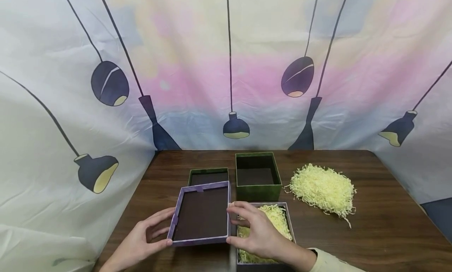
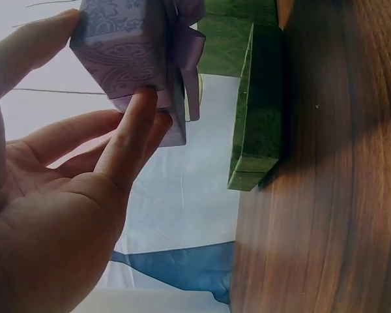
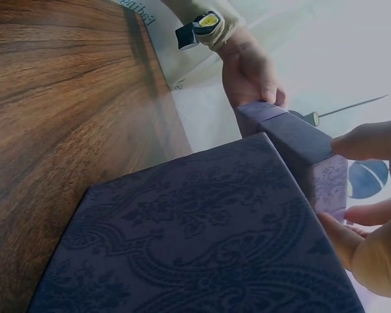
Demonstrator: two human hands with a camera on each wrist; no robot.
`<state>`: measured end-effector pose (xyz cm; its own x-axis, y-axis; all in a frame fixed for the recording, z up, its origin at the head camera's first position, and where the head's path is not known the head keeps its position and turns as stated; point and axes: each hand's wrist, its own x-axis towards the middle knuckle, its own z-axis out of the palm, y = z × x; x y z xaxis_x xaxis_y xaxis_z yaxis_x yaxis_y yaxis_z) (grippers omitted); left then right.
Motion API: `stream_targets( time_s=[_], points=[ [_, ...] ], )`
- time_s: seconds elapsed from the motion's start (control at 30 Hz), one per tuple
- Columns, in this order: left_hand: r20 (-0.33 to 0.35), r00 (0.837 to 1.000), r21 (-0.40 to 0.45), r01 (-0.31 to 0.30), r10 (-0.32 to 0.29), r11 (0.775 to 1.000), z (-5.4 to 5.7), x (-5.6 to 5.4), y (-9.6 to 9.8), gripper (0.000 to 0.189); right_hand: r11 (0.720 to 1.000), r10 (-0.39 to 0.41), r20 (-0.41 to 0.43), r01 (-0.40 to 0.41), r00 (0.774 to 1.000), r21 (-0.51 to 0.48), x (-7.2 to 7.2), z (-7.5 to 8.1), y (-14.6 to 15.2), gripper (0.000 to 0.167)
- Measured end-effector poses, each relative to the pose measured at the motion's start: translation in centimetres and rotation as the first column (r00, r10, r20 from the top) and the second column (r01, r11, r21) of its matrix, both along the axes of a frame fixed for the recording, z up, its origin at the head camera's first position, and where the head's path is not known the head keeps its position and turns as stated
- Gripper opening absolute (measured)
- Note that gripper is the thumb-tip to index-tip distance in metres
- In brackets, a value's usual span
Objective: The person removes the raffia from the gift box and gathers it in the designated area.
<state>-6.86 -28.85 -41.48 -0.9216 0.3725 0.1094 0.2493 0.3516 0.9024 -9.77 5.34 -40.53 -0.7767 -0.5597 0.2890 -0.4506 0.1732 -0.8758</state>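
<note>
A purple patterned box lid [image 1: 203,215] is held tilted, its dark inside facing up, above the table's front. My left hand [image 1: 141,238] pinches its left edge between thumb and fingers. On the opposite edge, my right hand [image 1: 261,231] grips with thumb below and fingertips higher up. A purple ribbon bow [image 2: 188,49] hangs on the lid's outer face in the left wrist view. Partly hidden under my right forearm stands a purple box [image 3: 202,222], filled with pale yellow shredded paper [image 1: 277,221].
Behind the lid lies a green lid [image 1: 208,171], partly covered by it. An open green box [image 1: 259,192] stands right of that. A loose heap of yellow shredded paper [image 1: 323,189] sits farther right on the wooden table [image 1: 381,233]. A printed curtain [image 1: 197,68] hangs behind.
</note>
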Motion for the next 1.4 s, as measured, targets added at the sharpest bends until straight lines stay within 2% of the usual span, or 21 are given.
stream_targets(
  time_s=[0.2, 0.4, 0.9, 1.1, 1.3, 1.4],
  points=[
    [0.056, 0.998, 0.000, 0.027, -0.027, 1.000, 0.0, 0.2, -0.3, 0.068, 1.000, 0.024, 0.010, -0.024, 1.000, 0.000, 0.2, -0.3, -0.1, 0.059],
    [0.085, 0.996, -0.003, 0.033, -0.033, 0.999, 0.0, 0.4, -0.7, 0.069, 0.999, 0.043, 0.007, -0.043, 0.999, 0.013, 0.2, -0.7, -0.5, 0.057],
    [0.121, 0.990, 0.046, 0.066, -0.071, 0.997, -1.1, 0.8, -0.3, 0.071, 0.993, 0.045, 0.063, -0.052, 0.997, 0.102, 0.6, -0.8, -0.2, 0.059],
    [0.116, 0.989, 0.073, 0.089, -0.097, 0.993, -1.3, 0.9, -0.4, 0.070, 0.991, 0.058, 0.066, -0.066, 0.996, 0.116, 0.6, -0.9, -0.3, 0.059],
    [0.130, 0.988, 0.073, 0.070, -0.079, 0.995, -1.3, 1.1, -0.5, 0.070, 0.982, 0.071, 0.051, -0.079, 0.996, 0.169, 0.3, -1.0, -0.3, 0.059],
    [0.140, 0.985, 0.083, 0.086, -0.097, 0.993, -1.3, 1.2, -0.6, 0.072, 0.977, 0.083, 0.050, -0.091, 0.995, 0.193, 0.2, -0.9, -0.3, 0.059]
  ],
)
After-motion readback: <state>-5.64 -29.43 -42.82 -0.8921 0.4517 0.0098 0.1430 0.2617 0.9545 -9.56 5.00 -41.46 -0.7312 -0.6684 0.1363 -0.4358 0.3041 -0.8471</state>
